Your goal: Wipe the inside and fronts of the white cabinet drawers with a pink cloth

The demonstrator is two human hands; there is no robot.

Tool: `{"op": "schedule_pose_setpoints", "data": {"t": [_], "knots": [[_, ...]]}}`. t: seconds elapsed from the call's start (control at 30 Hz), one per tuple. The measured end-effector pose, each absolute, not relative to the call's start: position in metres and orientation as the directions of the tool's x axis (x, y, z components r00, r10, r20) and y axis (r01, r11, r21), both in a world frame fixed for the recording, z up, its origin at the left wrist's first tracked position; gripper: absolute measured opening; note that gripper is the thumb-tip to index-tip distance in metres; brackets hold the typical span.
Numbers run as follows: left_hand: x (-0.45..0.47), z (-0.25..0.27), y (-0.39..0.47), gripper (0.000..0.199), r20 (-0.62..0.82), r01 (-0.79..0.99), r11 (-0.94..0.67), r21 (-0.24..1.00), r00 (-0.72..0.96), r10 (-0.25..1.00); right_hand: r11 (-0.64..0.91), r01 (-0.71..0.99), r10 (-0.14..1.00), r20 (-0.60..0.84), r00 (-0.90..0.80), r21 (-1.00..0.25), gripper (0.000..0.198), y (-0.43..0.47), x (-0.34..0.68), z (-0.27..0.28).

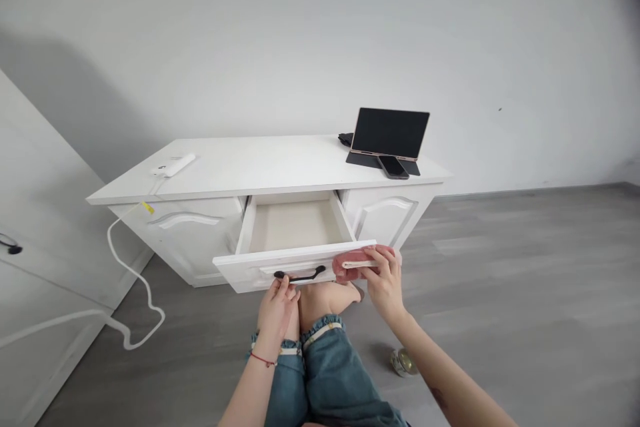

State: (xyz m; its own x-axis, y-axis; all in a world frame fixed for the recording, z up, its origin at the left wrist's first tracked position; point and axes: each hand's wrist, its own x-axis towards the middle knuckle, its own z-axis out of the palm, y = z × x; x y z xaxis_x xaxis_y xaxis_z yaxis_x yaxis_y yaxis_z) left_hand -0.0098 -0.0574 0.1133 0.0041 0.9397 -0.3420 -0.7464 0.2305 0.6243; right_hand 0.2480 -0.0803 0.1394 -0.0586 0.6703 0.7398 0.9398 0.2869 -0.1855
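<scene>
A white drawer [295, 221] is pulled out of a white cabinet, and its inside shows bare. My left hand [280, 303] has its fingers closed at the left end of the black drawer handle [306, 277]. At the drawer front's right end, my right hand [384, 280] grips a folded pink cloth [350, 261] with a pale edge. The cloth rests against the drawer front near its top edge. My thumb and fingers wrap its right side, partly hiding it.
On the cabinet top [260, 160] stand a tablet [391, 133], a phone [393, 167], a dark item [345, 139] and a white power strip [179, 165]. Its cord [145, 287] hangs down left. A glass jar [403, 362] is on the floor beside my right forearm.
</scene>
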Motion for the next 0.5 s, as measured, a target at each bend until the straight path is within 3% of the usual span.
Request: {"op": "schedule_pose_setpoints", "data": {"t": [0.1, 0.2, 0.3, 0.4, 0.5], "knots": [[-0.01, 0.115, -0.058, 0.032, -0.346, -0.738, 0.232, 0.633, -0.003, 0.938, 0.229, 0.877, 0.658, 0.731, 0.18, -0.422, 0.033, -0.081, 0.233, 0.102], [-0.01, 0.119, -0.058, 0.032, -0.348, -0.731, 0.241, 0.639, 0.005, 0.938, 0.052, 0.755, 0.717, 0.551, 0.427, -0.653, 0.036, -0.079, 0.207, 0.073], [-0.008, 0.122, -0.059, 0.035, -0.341, -0.729, 0.235, 0.643, 0.002, 0.94, -0.097, 0.599, 0.701, 0.372, 0.608, -0.795, 0.036, -0.074, 0.175, 0.058], [-0.005, 0.121, -0.059, 0.037, -0.339, -0.742, 0.208, 0.638, -0.029, 0.94, -0.018, 0.451, 0.625, 0.343, 0.702, -0.892, 0.03, -0.066, 0.148, 0.056], [-0.003, 0.117, -0.058, 0.034, -0.337, -0.757, 0.179, 0.629, -0.058, 0.94, 0.129, 0.452, 0.624, 0.426, 0.655, -0.883, 0.023, -0.06, 0.129, 0.068]]}}
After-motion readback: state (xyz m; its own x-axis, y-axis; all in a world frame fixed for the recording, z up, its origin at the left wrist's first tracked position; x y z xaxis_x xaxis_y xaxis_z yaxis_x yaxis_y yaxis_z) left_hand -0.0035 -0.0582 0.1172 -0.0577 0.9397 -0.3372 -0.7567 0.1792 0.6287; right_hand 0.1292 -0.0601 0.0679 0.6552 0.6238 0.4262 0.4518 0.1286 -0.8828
